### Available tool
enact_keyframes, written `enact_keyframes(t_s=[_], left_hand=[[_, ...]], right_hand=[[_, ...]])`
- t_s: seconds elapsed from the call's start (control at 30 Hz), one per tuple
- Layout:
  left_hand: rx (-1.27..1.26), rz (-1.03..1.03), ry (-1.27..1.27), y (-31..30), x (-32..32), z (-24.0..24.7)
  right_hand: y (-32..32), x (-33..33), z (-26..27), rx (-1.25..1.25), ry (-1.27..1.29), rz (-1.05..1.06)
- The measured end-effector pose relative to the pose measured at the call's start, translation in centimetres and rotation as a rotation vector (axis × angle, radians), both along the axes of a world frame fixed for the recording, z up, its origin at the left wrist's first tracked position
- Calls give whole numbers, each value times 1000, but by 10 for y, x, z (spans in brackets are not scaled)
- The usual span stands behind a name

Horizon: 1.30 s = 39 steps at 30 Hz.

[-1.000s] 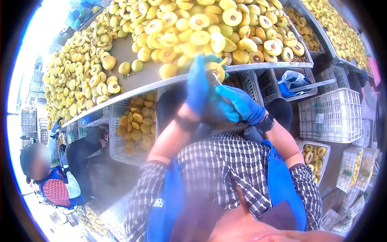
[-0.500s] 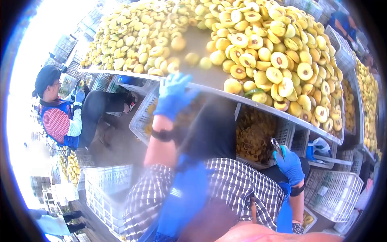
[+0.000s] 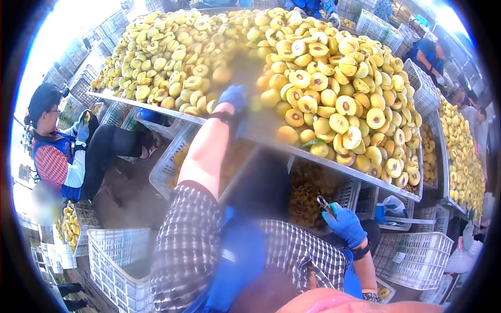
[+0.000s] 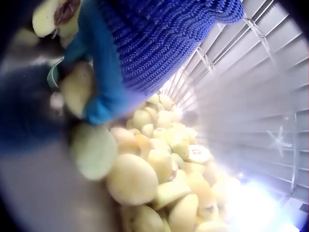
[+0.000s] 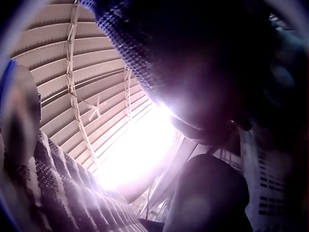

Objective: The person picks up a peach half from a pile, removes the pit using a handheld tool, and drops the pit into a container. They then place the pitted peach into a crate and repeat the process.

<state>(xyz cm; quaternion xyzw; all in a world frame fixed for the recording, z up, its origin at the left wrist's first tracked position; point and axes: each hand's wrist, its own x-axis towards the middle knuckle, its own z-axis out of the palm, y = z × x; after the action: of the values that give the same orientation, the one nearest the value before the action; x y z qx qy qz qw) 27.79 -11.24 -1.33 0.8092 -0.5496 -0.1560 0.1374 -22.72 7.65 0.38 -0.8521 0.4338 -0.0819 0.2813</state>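
My left hand (image 3: 232,98), in a blue knitted glove, reaches over the table's front edge between heaps of yellow peaches (image 3: 339,107), many of them cut in half. In the left wrist view its teal-coated fingers curl round one peach (image 4: 77,91), with more peaches (image 4: 133,180) lying close by. Low at my right side, the gloved right hand (image 3: 345,227) grips a small hand tool with a metal loop (image 3: 323,202) sticking up from the fist. In the right wrist view this hand is mostly a dark shape (image 5: 193,72).
Under the metal table edge (image 3: 292,148) stands a crate of brownish scraps (image 3: 310,195). White plastic crates stand at right (image 3: 415,258) and lower left (image 3: 120,266). A seated person (image 3: 57,151) works at the left; others are across the table and at far right.
A second ago both hands were together at a peach with the tool. They have parted: the left went out over the table among the peaches, the right dropped low with the tool.
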Motion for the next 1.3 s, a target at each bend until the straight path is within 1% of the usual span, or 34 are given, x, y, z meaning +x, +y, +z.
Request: enact_keyframes(t_s=[0.03, 0.1, 0.13, 0.17, 0.2, 0.23, 0.27, 0.3, 0.33, 0.4, 0.43, 0.47, 0.5, 0.53, 0.6, 0.63, 0.7, 0.77, 0.8, 0.87, 0.9, 0.93, 0.97, 1.0, 1.03, 1.07, 1.13, 1.17, 1.2, 1.23, 1.27, 1.3], left_hand=[[-111, -70, -128, -1, 8, -13], [-440, -11, 201, 9, 10, -30], [-562, 20, 481, 21, -3, -27], [-696, 44, 758, 32, -17, -23], [-714, 102, 1121, 61, -51, 13], [-733, 55, 1485, 75, -78, 25], [-731, 14, 1858, 85, -103, 31], [-802, -115, 1441, 96, -128, 31], [-851, -247, 1025, 105, -153, 31], [-767, -289, 1157, 108, -192, 36], [-588, -166, 1688, 108, -210, 38], [-342, -1, 2190, 110, -228, 41], [-315, 28, 2073, 115, -246, 52], [-312, -69, 2038, 115, -253, 48], [-319, -251, 1955, 117, -263, 46], [-282, -97, 2004, 122, -274, 58], [-415, -276, 1897, 122, -281, 53], [-549, -321, 1597, 120, -284, 36], [-609, -280, 1355, 117, -285, 29], [-653, -221, 1248, 116, -289, 18], [-648, -203, 1386, 125, -294, 37], [-667, -226, 1423, 125, -295, 39], [-673, -301, 1443, 120, -295, 32], [-691, -405, 1406, 114, -293, 24], [-708, -507, 1268, 109, -286, 24], [-677, -601, 876, 111, -274, 24], [-390, -694, 699, 110, -264, 51], [-310, -694, 815, 112, -259, 53], [-229, -683, 928, 112, -255, 55], [-208, -625, 1249, 115, -255, 45], [-195, -547, 1514, 117, -259, 42], [-188, -452, 1799, 117, -264, 38]], right_hand=[[0, 0, 3, -42, -4, 42], [-6, -1, 3, 21, -64, -55], [-6, 0, 1, 64, -99, -112], [-10, 4, 7, 91, -64, -124], [-14, 7, 6, -23, -180, -61], [-19, 14, 11, 34, -239, -114], [-25, 20, 12, -16, -267, -122], [-31, 26, 15, -28, -275, -142], [-35, 35, 21, -95, -299, -157], [-37, 52, 43, -131, -389, -191], [-38, 59, 50, -208, -452, -184], [-43, 60, 46, -351, -454, -139], [-43, 63, 47, -358, -425, -172], [-44, 66, 48, -370, -401, -197], [-43, 69, 45, -501, -344, -147], [-42, 68, 42, -525, -316, -135], [-41, 68, 36, -529, -262, -130], [-39, 68, 24, -545, -257, -117], [-38, 70, 17, -581, -279, -98], [-38, 68, 13, -648, -311, -45], [-39, 66, 18, -680, -319, -7], [-44, 65, 23, -720, -332, 38], [-48, 62, 24, -614, -338, -33], [-49, 58, 22, -507, -345, -103], [-50, 53, 20, -396, -351, -170], [-50, 48, 23, -372, -290, -161], [-54, 38, 35, -336, -165, -136], [-53, 37, 39, -402, -229, -100], [-57, 36, 38, -439, -233, -115], [-57, 33, 35, -469, -234, -136], [-54, 31, 31, -493, -228, -166], [-49, 34, 30, -457, -359, -279]])
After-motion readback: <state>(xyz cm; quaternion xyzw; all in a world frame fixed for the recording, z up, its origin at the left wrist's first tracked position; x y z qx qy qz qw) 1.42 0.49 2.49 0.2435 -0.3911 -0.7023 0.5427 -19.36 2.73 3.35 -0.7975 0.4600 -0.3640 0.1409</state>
